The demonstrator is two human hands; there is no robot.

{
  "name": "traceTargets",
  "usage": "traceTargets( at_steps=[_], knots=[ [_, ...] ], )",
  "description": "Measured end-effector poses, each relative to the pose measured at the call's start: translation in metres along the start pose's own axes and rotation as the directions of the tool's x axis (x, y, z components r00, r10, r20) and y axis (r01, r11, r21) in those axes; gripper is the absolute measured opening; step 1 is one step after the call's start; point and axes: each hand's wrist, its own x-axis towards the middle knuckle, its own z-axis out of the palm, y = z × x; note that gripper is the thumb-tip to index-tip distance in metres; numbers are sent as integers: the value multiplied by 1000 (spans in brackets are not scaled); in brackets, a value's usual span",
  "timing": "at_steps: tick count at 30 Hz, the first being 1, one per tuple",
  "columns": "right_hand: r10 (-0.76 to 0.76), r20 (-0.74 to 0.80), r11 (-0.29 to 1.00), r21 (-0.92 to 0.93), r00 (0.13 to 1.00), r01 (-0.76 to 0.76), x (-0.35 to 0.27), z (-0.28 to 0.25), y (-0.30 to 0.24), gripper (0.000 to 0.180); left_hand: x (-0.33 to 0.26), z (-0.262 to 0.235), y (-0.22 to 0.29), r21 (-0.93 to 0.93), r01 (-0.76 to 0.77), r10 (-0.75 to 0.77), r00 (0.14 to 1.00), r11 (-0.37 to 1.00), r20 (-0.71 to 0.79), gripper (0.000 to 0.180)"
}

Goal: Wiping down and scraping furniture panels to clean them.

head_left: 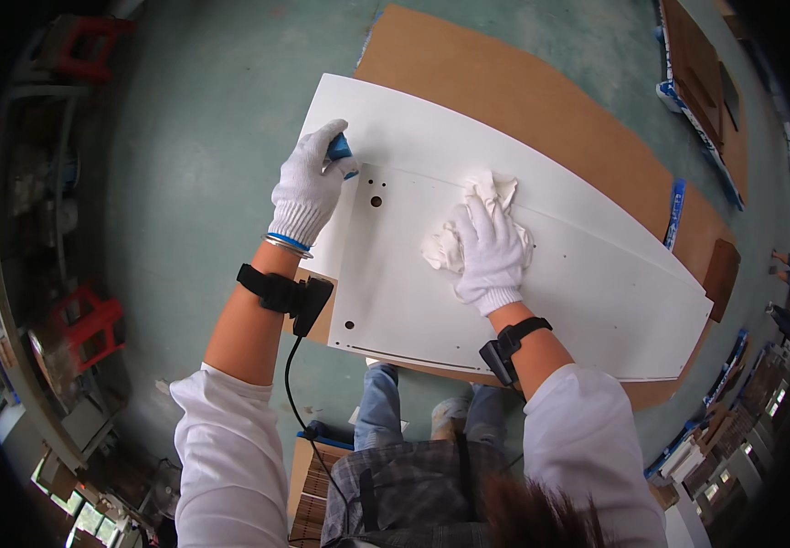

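My left hand [311,183], in a white knitted glove, is closed around a small blue object [339,148] with a pale end; its exact kind I cannot make out. It hovers over or touches the left part of a white panel [422,114]. My right hand [488,251], gloved the same way, presses a crumpled white cloth [495,188] onto a second white panel [395,274], which seems to lie on the first. This upper panel has a few dark round holes at its left side and a slotted front edge.
Under the white panels lies a large brown board [504,78] with blue tape [676,212] at its right part. Red stools [89,324] and a shelf [2,301] line the left. Brown panels [701,82] lean at the far right. A cable [296,402] hangs from my left wrist.
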Motion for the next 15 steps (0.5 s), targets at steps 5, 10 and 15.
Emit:
traceTargets(
  at_steps=[5,10,15],
  knots=[
    [-6,31,1000,11,1000,6,0,-2,1,58,7,7,2,-195,-89,82,996,977,-42,45],
    [-5,27,999,40,1000,4,-1,-4,0,57,6,5,7,-19,-95,93,990,995,-104,47],
    [15,80,998,57,997,-20,0,-3,1,58,7,7,7,-122,-171,167,985,978,-42,46]
  ],
)
